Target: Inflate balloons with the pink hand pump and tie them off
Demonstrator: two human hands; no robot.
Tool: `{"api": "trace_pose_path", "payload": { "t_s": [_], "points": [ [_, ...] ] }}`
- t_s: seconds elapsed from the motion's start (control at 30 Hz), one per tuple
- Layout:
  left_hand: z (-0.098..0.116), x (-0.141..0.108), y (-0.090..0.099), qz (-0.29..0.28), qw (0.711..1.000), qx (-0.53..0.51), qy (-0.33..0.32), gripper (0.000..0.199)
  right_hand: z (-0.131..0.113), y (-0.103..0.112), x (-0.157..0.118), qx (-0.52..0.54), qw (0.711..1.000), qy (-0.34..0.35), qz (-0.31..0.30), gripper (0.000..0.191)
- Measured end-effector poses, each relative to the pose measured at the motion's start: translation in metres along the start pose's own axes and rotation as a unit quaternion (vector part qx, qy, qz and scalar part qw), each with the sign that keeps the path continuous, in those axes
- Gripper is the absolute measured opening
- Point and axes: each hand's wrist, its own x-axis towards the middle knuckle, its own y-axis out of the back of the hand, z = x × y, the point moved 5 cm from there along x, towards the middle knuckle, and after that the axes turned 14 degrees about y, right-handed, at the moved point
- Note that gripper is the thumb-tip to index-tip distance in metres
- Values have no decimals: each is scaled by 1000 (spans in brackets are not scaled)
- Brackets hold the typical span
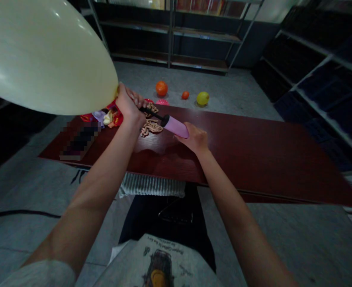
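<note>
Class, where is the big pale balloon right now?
In the head view, the big pale balloon is at upper left, its neck end at the left hand.

Dim, cool light; 2 or more soft highlights glare on the pale balloon (50, 59). Faint shadows fall on the counter (253, 155); edges look stretched, the right shelves (325, 71) perhaps slightly blurred.

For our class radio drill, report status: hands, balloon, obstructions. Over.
Left hand gripping pale balloon at neck. Right hand around pink pump. Balloon inflated, blocking upper-left view. Tan strands on table near pump.
</note>
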Motion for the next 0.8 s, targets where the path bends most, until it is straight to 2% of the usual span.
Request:
{"api": "trace_pose_path", "payload": {
  "t_s": [0.13, 0.33, 0.47, 0.6, 0.8],
  "points": [
    [28, 0, 18, 0, 999, -46, -2, 50, -1, -2, 0, -19, 999, 19, -25, 57],
    [64, 6, 57, 30, 995, -89, -18, 48, -5, -4, 1, -33, 996, 55, -57, 58],
    [77, 4, 66, 44, 996, -77, -27, 45, -11, -3, 4, -29, 994, 67, -80, 58],
    [80, 0, 48, 31, 997, -47, -46, 47, -11, -2, 4, -10, 996, 58, -72, 57],
    [72, -7, -18, -20, 994, 29, -100, 53, -1, -1, 0, 50, 999, 1, -18, 58]
  ]
}}
